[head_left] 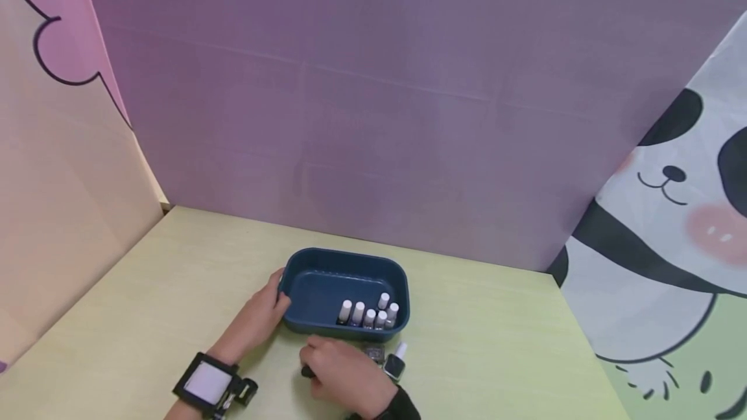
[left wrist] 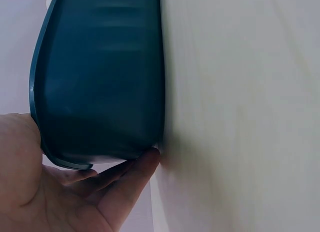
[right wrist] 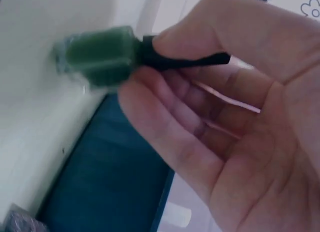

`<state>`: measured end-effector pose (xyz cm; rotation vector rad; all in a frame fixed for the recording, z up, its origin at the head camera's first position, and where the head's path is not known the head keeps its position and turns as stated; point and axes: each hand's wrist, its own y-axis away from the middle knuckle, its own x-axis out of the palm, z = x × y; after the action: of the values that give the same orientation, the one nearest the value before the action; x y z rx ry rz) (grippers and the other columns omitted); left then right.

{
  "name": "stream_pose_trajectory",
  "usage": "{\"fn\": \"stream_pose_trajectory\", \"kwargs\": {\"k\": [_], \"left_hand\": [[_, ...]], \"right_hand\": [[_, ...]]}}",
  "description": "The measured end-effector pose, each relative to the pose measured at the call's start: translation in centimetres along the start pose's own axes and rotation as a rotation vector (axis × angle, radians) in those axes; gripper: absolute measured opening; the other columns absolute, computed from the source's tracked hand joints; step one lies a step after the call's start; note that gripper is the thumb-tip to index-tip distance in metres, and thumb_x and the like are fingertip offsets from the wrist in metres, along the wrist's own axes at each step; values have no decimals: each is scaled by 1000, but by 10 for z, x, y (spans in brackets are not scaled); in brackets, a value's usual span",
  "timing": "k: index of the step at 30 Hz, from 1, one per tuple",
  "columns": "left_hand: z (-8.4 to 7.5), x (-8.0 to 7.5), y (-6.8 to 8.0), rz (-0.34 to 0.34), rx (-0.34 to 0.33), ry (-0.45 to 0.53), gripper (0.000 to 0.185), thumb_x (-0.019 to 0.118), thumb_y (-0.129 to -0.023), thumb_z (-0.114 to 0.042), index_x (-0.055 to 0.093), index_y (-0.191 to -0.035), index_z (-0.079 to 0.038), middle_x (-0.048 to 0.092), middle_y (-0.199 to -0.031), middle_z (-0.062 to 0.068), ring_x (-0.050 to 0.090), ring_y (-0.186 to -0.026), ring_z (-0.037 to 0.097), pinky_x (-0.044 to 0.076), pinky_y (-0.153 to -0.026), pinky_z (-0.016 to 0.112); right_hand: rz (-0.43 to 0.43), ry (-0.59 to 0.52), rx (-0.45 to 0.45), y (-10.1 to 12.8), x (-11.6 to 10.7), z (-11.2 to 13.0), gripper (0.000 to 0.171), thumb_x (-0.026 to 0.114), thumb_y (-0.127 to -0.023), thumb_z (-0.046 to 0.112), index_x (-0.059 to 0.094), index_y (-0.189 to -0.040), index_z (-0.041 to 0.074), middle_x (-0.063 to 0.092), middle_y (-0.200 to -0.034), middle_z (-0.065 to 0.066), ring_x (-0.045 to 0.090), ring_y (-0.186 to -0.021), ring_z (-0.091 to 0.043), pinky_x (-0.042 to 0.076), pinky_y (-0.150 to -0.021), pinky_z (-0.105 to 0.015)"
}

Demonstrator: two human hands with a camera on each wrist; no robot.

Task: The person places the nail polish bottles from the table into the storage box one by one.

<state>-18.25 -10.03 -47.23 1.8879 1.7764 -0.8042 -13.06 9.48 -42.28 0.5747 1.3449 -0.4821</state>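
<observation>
A dark blue plastic basin (head_left: 315,287) sits on the table. My left hand (head_left: 265,310) grips its left end; in the left wrist view the fingertips (left wrist: 150,154) reach the bottom corner and the palm lies by the rim. My right hand (right wrist: 240,107) pinches a nail polish bottle (right wrist: 102,57) of green polish by its black cap (right wrist: 155,60), in front of the basin. Several white-capped nail polish bottles (head_left: 358,313) stand in the basin's front right corner.
Right beside my right hand, a dark nail polish bottle with a white cap (head_left: 395,365) lies on the table (head_left: 496,349). Next to it is a glittery bottle (head_left: 375,353), partly hidden. A purple sheet (head_left: 362,115) closes off the back, with printed panels at both sides.
</observation>
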Motion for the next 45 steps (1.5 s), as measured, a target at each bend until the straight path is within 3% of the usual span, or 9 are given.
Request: {"fn": "stream_pose_trajectory", "kwargs": {"k": [10,22,29,33,40,45], "left_hand": [[-1,0,0,-1,5,-2,57,42,-101,-14,25,-152,4,52,-137,30,56,-96,25,47,-88,47],[0,0,0,-3,-3,3,57,42,-101,-14,26,-152,5,51,-138,31,58,-101,26,48,-88,47],[0,0,-1,2,1,18,57,42,-101,-14,25,-153,3,51,-138,30,57,-100,25,47,-89,47],[1,0,-1,5,3,12,57,42,-101,-13,25,-153,4,52,-137,30,57,-97,25,48,-85,45],[1,1,-1,-8,5,10,56,42,-101,-14,27,-152,4,49,-141,31,59,-115,30,47,-95,52],[1,1,-2,-10,5,16,56,43,-101,-13,27,-152,3,50,-141,30,59,-109,27,47,-94,51]], "right_hand": [[-29,-51,5,5,-7,-5,14,76,-80,7,69,-89,16,53,-81,12,44,-68,2,38,-62,-12],[-51,-118,9,8,-15,-11,15,76,-81,6,75,-93,16,63,-85,12,51,-72,6,43,-65,-10],[-138,-125,-76,13,-22,-14,17,74,-86,7,75,-100,16,67,-96,10,57,-84,8,44,-73,-6],[-181,-151,-83,15,-23,-16,17,73,-87,7,75,-102,15,67,-98,10,59,-86,8,44,-74,-5],[-214,-181,-86,18,-27,-22,16,71,-90,10,74,-105,15,67,-100,8,60,-89,6,44,-75,-5],[-274,-172,-117,21,-30,-26,15,69,-92,11,74,-106,14,68,-100,8,60,-89,6,43,-76,-4]]}}
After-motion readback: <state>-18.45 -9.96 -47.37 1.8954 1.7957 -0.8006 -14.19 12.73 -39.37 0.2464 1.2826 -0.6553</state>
